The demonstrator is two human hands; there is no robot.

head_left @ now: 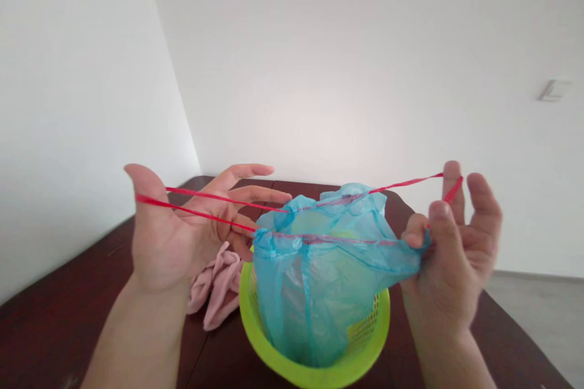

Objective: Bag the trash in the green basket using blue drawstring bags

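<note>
A translucent blue drawstring garbage bag hangs partly inside a lime-green plastic basket, its gathered mouth above the rim. My left hand is open, fingers spread, with a loop of the red drawstring hooked round its thumb. On the other side, my right hand pinches the bag's edge between thumb and finger. Another loop of red string runs round a raised finger of that hand. Both loops are stretched taut away from the bag's mouth. The bag hides much of the basket's inside.
A crumpled pink cloth lies left of the basket, partly behind my left hand. Both stand on a dark reddish-brown table. White walls meet in a corner behind it. A switch plate is on the right wall, above a pale floor.
</note>
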